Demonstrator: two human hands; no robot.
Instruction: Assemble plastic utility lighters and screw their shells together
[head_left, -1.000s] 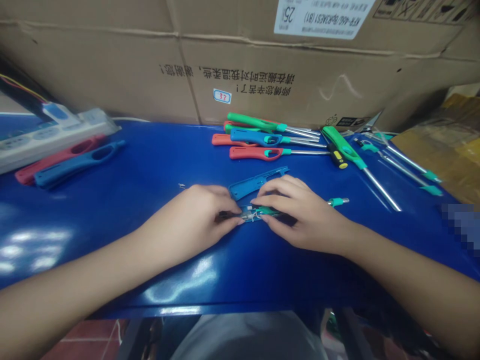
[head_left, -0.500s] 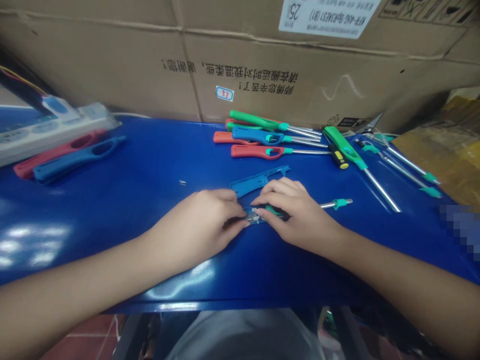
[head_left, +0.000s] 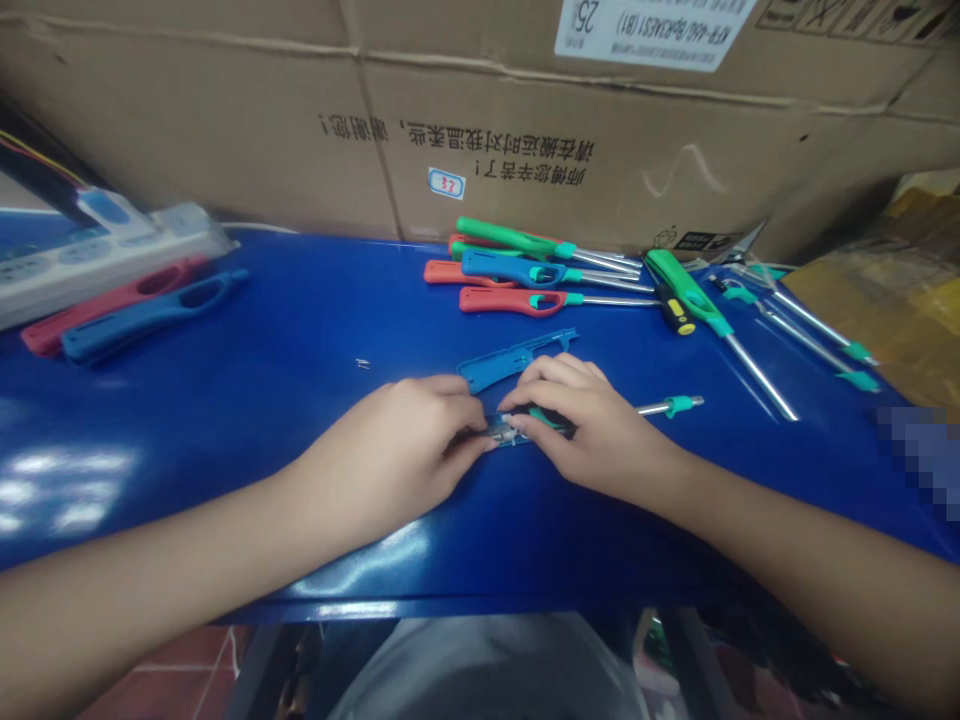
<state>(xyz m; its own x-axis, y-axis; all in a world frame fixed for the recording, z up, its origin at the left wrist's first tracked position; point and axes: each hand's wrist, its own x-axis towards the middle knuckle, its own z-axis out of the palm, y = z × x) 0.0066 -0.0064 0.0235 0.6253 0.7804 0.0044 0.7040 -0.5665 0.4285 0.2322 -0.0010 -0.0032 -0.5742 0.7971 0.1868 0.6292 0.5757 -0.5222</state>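
Note:
An opened lighter (head_left: 505, 431) lies on the blue table with its inner parts showing between my fingertips. My left hand (head_left: 420, 430) is closed on its left end, thumb and fingers pinching. From the right, my right hand (head_left: 585, 420) grips its middle, fingers curled over the teal trigger and dark parts. Its metal tube (head_left: 654, 409) sticks out past my right hand, carrying a teal collar (head_left: 679, 404). Just behind my hands rests a loose blue handle half (head_left: 491, 368). Several tiny screws (head_left: 362, 364) lie to the left. My fingers hide much of the lighter.
Several lighters (head_left: 517, 300) lie at the back beside a black-yellow screwdriver (head_left: 679, 312). Metal tubes (head_left: 814, 330) and scissors (head_left: 748, 242) are at right. Red and blue handle shells (head_left: 150, 313) lie by a power strip (head_left: 112, 250). A big cardboard box (head_left: 262, 130) stands behind.
The view has shifted very slightly. Both hands keep their hold on the lighter, with only small finger movement.

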